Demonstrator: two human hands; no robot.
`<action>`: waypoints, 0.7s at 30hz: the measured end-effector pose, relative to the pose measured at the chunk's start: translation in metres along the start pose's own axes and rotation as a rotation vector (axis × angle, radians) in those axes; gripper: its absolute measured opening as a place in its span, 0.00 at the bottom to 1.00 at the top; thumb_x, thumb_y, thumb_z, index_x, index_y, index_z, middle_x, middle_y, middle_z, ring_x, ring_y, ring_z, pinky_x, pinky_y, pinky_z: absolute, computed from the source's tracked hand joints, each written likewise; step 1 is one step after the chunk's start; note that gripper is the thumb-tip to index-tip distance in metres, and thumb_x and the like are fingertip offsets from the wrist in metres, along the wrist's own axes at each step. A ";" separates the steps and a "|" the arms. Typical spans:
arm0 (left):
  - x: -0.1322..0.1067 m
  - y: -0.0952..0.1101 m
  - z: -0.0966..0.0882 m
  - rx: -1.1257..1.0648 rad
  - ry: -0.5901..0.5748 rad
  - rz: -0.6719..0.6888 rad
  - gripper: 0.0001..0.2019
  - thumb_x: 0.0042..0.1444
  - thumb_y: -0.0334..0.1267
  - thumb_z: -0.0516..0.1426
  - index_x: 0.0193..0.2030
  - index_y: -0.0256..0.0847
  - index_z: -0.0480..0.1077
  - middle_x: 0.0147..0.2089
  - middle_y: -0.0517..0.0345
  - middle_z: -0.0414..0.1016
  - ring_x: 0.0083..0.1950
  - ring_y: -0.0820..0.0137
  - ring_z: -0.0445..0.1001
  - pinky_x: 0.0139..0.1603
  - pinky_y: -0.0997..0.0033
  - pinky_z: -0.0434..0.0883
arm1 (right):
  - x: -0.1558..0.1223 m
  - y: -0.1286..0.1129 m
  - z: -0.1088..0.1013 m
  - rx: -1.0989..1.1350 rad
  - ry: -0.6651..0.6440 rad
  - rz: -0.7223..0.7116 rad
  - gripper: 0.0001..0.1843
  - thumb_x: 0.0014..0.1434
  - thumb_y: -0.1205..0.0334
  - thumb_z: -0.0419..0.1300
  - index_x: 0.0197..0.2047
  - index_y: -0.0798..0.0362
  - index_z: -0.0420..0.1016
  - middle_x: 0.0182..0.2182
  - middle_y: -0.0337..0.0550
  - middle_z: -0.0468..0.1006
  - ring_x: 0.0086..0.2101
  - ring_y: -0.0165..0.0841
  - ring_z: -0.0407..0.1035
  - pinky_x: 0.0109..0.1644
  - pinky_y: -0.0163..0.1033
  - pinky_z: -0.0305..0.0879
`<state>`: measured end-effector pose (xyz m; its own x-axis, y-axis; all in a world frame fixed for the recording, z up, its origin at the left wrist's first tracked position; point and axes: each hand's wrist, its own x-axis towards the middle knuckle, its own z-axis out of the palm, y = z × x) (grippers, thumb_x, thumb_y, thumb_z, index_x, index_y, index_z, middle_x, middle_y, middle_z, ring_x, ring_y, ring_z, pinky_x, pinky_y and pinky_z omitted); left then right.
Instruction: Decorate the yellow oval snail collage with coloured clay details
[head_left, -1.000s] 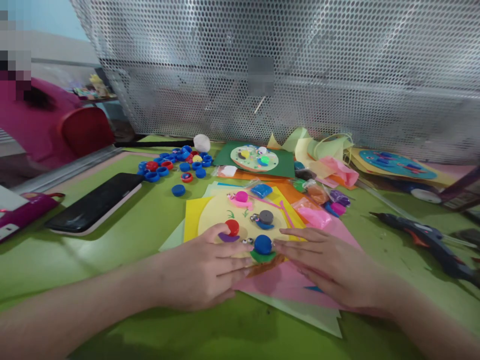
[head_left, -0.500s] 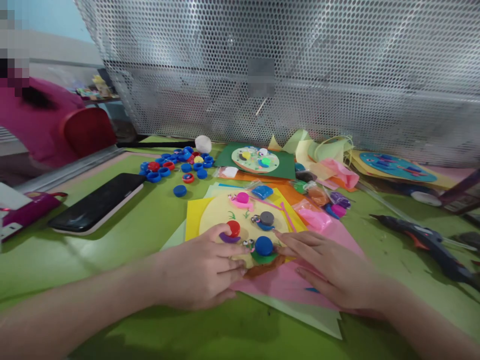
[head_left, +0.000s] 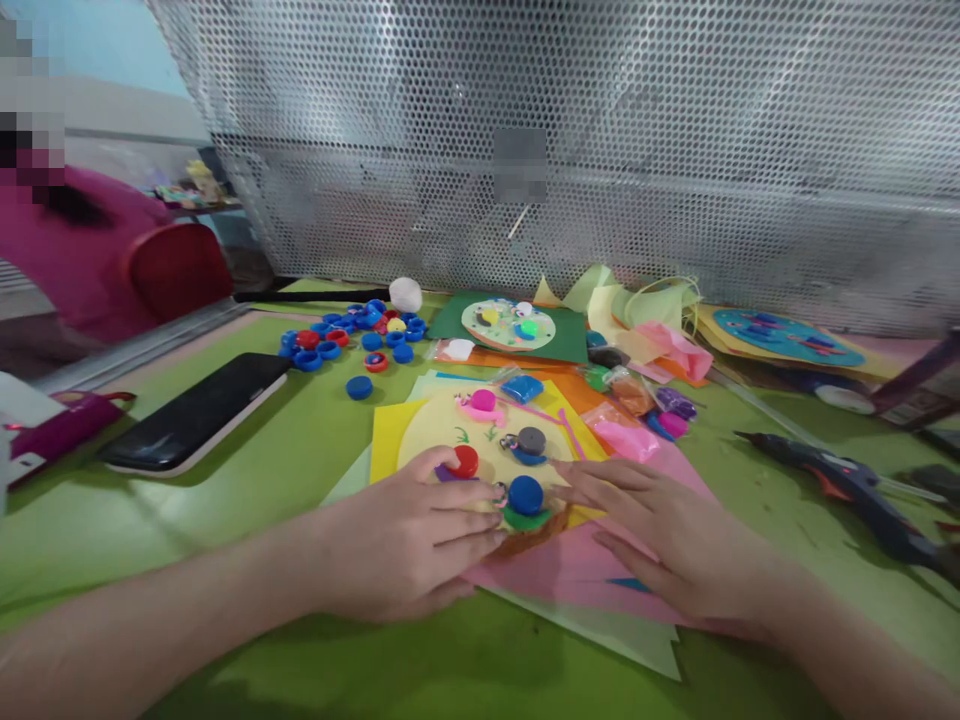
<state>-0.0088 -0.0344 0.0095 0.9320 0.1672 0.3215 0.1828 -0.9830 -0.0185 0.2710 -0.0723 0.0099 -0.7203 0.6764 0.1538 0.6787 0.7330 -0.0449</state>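
A pale yellow paper disc (head_left: 427, 430) lies on stacked coloured sheets in front of me. On it sit snail shapes with bottle-cap shells: a blue cap (head_left: 526, 495), a red cap (head_left: 464, 461), a grey cap (head_left: 532, 441) and a pink cap (head_left: 482, 400). My left hand (head_left: 409, 535) lies over the disc's lower left, its thumb at the red cap and its fingers stretched towards the blue cap. With fingers extended, my right hand (head_left: 660, 530) rests at the disc's right edge, near the blue cap. Brown material (head_left: 525, 540) shows along the disc's lower edge.
Loose bottle caps (head_left: 360, 330) and a phone (head_left: 199, 410) lie to the left. Bags of coloured clay (head_left: 626, 430) are beyond my right hand, a glue gun (head_left: 847, 490) to the right. A perforated metal panel (head_left: 570, 130) stands behind. Someone in pink (head_left: 82, 250) is at far left.
My left fingers have slid slightly right, covering more of the green snail's eyes and the purple piece under the red cap. My right hand has barely moved.
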 end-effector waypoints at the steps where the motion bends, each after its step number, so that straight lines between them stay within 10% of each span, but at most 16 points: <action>1: 0.000 -0.001 0.000 -0.001 -0.003 -0.014 0.13 0.61 0.38 0.49 0.48 0.38 0.69 0.47 0.57 0.76 0.53 0.67 0.68 0.63 0.61 0.45 | 0.000 0.000 0.000 -0.010 0.007 0.002 0.22 0.59 0.67 0.47 0.58 0.59 0.58 0.54 0.53 0.66 0.52 0.38 0.61 0.52 0.47 0.63; 21: 0.001 -0.001 -0.003 0.016 -0.041 0.069 0.14 0.62 0.38 0.48 0.50 0.35 0.68 0.49 0.56 0.74 0.53 0.68 0.68 0.63 0.63 0.45 | 0.001 -0.001 -0.003 0.024 0.077 -0.068 0.21 0.61 0.68 0.46 0.57 0.55 0.61 0.51 0.49 0.71 0.51 0.35 0.63 0.52 0.45 0.65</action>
<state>-0.0087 -0.0336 0.0128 0.9546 0.1023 0.2797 0.1221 -0.9910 -0.0543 0.2701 -0.0725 0.0126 -0.7507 0.6181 0.2330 0.6243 0.7792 -0.0555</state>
